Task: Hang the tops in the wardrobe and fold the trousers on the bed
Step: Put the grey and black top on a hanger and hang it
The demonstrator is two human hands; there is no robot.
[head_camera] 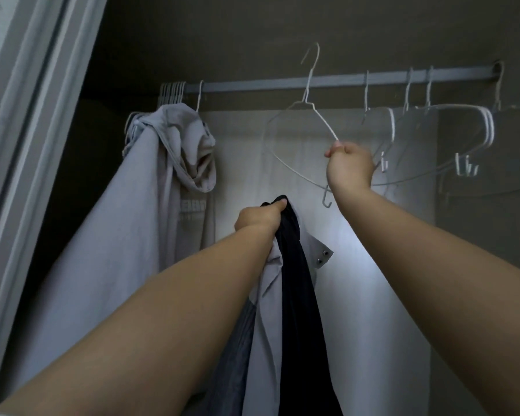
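Observation:
My right hand (349, 167) grips a white wire hanger (308, 94) by its right shoulder, with the hook lifted off and above the grey wardrobe rail (327, 81). My left hand (260, 216) holds up a bunch of clothes: a dark navy garment (297, 280) and a pale grey top (267, 310) with snap buttons, which hang down below my fist. A light grey hoodie (150, 181) hangs on the rail at the left.
Several empty white hangers (451, 124) hang on the rail's right part, and a tight bunch of hangers (171, 91) at its left end. The wardrobe's sliding door frame (33, 145) stands at the left. The wardrobe's pale back wall (357, 265) lies behind.

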